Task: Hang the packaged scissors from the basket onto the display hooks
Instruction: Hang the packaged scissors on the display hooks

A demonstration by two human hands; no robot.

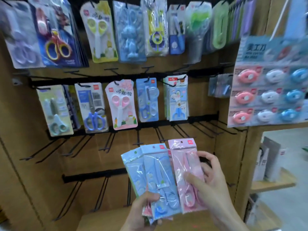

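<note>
A: Entry, packs. Where are they?

B: In both hands, low centre, in front of the board. The pink pack (186, 174) is upright in the right hand (211, 185): thumb across its front, fingers curled round its right edge from behind. So that hand is closed on it.

A: Left hand?

B: The left hand (141, 209) pinches a fan of packs at their bottom ends, thumb on the front. The blue pack (160, 179) lies on top; a paler blue pack (133, 170) shows behind it to the left. At least 2 more edges, 1 pink, peek out at the bottom. Exact count: cannot tell.

A: Relation between pink and blue?

B: Side by side, the pink one just to the right and a little higher. Touching or overlapping along the edge; cannot tell which.

A: Surroundings?

B: Black hooks (108, 144) stick out bare just above and left of the packs; a lower row (100, 194) is also bare. The row above carries 5 hung scissor packs, among them a white-and-pink pair (120, 105). The top row is full but blurred. A card of pink, white and blue cutters (268, 94) hangs at the right. Backing is brown cardboard (25, 147).
</note>
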